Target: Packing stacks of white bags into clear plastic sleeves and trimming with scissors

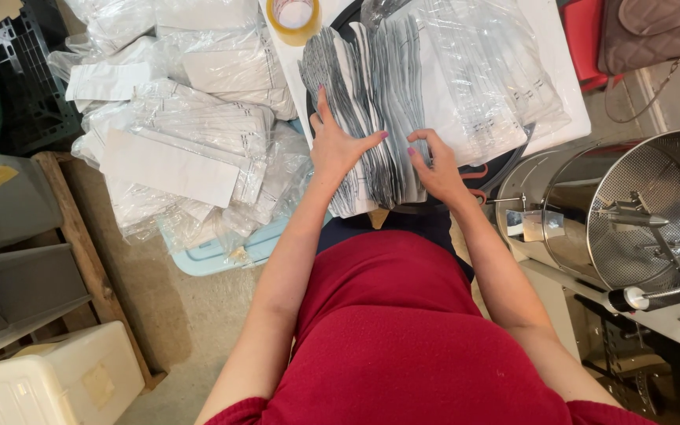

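A big shiny metal drum with tiny holes stands at the right. Far to its left lies a heap of clear plastic bags. A yellowish tape roll sits up top, and maybe a handbag above the drum.
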